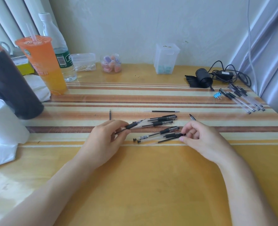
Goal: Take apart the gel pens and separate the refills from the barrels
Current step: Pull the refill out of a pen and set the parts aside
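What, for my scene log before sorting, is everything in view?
gel pens: about six, clear with black grips, table centre
loose refills: at least two, black, around the pens
pen pile: several, clear and black, far right
binder clip: one, blue, beside that pile
cup: one, orange, far left
water bottle: one, clear, behind cup
jar: one, clear, pastel contents, back edge
boxes: two, clear, back edge
black device: one, corded, back right
paper roll: one, white, left edge
left hand: grips one pen
right hand: pinches a pen's end
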